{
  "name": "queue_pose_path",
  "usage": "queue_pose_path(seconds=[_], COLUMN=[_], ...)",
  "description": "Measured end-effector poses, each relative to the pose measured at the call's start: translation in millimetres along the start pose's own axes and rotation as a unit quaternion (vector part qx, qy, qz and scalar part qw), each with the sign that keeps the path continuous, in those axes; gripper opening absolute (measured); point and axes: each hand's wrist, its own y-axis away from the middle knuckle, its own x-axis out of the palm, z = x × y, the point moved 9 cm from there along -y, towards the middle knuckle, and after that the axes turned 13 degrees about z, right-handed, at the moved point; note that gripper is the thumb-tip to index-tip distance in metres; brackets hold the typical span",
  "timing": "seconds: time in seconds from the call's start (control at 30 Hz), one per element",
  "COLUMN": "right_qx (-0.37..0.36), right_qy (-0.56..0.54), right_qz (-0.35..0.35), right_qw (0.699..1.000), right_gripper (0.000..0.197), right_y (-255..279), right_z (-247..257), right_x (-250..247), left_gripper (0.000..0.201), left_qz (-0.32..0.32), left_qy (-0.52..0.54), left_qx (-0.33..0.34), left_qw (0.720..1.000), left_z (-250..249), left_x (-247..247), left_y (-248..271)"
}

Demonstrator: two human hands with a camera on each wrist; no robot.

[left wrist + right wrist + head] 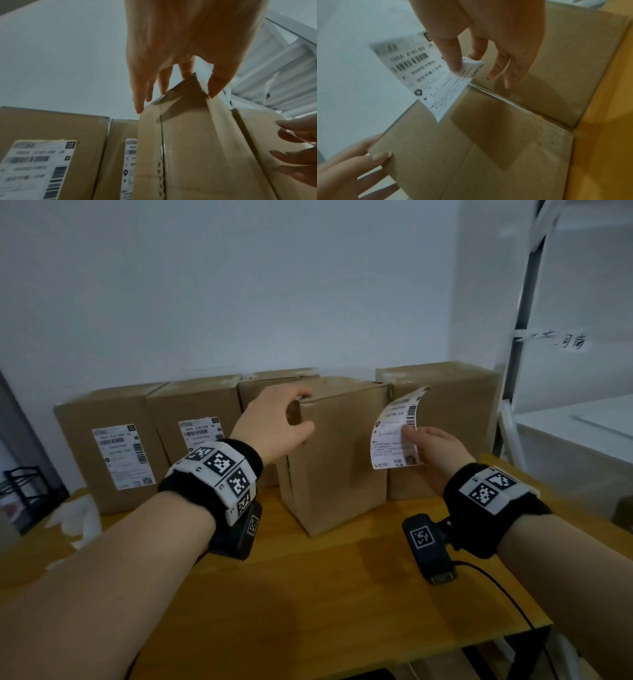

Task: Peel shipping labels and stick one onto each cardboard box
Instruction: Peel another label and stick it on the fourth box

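A bare cardboard box (337, 453) stands upright on the wooden table, turned a little out of the row. My left hand (279, 421) grips its top left corner, thumb on the front face and fingers over the top; the left wrist view shows that box (188, 142) under my left hand (175, 86). My right hand (433, 453) pinches a peeled white shipping label (397, 431) by its right edge, held in the air beside the box's upper right. In the right wrist view the label (428, 78) curls between thumb and forefinger of my right hand (460, 67).
Two labelled boxes (113, 446) (198, 419) stand at the back left. One bare box (274, 385) stands behind the gripped one and another (442, 419) at the back right. White backing scraps (78, 520) lie at the table's left edge. A white metal shelf (524, 313) rises on the right.
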Motion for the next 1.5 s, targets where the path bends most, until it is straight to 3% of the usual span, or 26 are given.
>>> queue_pose_path(seconds=[0.4, 0.57, 0.73, 1.17, 1.5], right_qx=[0.04, 0.063, 0.063, 0.063, 0.073], right_qy=[0.048, 0.086, 0.104, 0.138, 0.132], right_qz=[0.058, 0.037, 0.027, 0.019, 0.012], right_qw=[0.996, 0.994, 0.992, 0.988, 0.989], right_gripper=[0.014, 0.02, 0.016, 0.019, 0.016], right_y=[9, 3, 4, 4, 1], right_z=[-43, -51, -53, -50, -51], right_x=[50, 49, 53, 49, 48], left_gripper=[0.059, 0.084, 0.105, 0.083, 0.078], left_qz=[0.034, 0.077, 0.056, -0.038, -0.065], left_qy=[-0.029, -0.042, -0.072, -0.117, -0.13], left_qx=[-0.006, -0.016, -0.035, -0.041, -0.037], left_qw=[0.999, 0.996, 0.995, 0.992, 0.989], left_z=[22, 23, 24, 13, 12], left_x=[2, 6, 10, 5, 4], left_y=[-1, 0, -1, 0, 1])
